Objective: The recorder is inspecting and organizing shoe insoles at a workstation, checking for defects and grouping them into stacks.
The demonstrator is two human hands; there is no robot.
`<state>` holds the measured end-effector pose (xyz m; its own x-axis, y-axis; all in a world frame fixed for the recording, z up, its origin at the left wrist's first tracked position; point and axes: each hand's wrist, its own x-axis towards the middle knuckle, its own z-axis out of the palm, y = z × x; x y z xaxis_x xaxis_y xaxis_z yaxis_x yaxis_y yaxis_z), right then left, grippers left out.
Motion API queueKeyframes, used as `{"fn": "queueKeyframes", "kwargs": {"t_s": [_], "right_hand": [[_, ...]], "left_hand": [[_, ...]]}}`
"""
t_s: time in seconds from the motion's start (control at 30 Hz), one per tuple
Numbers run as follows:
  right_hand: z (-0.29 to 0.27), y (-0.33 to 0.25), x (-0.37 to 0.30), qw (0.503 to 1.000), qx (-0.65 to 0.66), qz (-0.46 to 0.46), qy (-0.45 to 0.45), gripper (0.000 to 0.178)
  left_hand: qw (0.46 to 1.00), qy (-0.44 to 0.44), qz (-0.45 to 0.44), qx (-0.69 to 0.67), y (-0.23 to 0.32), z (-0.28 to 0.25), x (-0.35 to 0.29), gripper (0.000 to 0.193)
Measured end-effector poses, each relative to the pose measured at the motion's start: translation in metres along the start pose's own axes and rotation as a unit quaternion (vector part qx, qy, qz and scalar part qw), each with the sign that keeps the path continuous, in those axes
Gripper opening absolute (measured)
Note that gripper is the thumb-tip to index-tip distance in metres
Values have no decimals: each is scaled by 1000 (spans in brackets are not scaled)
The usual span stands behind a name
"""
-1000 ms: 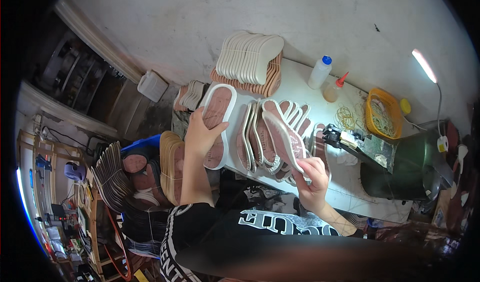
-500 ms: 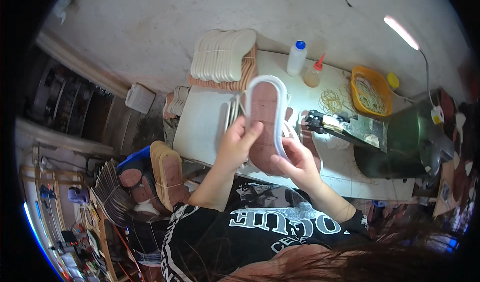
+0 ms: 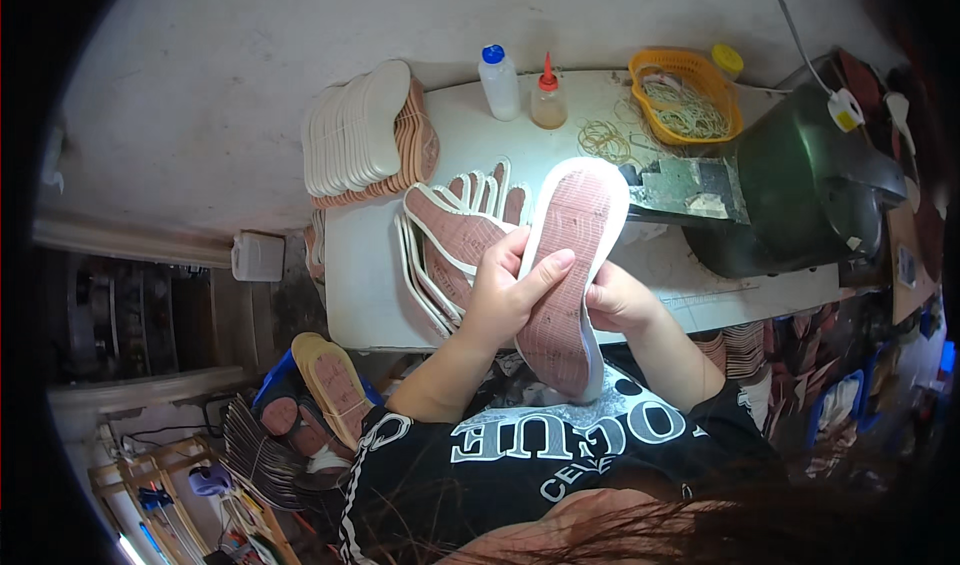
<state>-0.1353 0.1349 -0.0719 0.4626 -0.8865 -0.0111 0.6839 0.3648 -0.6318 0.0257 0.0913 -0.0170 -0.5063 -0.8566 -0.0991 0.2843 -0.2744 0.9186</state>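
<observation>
Two hands (image 3: 508, 290) (image 3: 622, 300); one pink sole (image 3: 577, 215) held

2 curled hands (image 3: 503, 291), close together

Corner of a workroom. A pale, smudged wall (image 3: 230, 95) rises behind the white table (image 3: 365, 255). Left of the table, a dark opening (image 3: 150, 310) lies between light-coloured frame strips (image 3: 140, 383); dim floor (image 3: 280, 330) separates it from the table. A wooden rack (image 3: 165, 455) stands to the table's near left, with a lit strip light (image 3: 130, 550) beside it. Above the table's right end curves a thin lamp neck (image 3: 797, 45). Light is brightest toward the table's back.
</observation>
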Motion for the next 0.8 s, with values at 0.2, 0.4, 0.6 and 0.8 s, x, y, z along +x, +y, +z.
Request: {"fn": "queueKeyframes", "kwargs": {"t_s": [0.2, 0.4, 0.6, 0.8], "right_hand": [[18, -49, -5, 963, -259, 10, 78, 26], [25, -55, -8, 905, -420, 18, 71, 22], [-12, -41, -5, 986, -152, 72, -11, 16], [-20, -52, -8, 954, -263, 133, -52, 20]], "left_hand": [[975, 78, 103, 179, -5, 1, 12, 19], [982, 4, 31, 187, 8, 1, 23, 40], [998, -30, 14, 52, 6, 5, 32, 52], [970, -1, 141, 198, -4, 13, 24, 51]]}}
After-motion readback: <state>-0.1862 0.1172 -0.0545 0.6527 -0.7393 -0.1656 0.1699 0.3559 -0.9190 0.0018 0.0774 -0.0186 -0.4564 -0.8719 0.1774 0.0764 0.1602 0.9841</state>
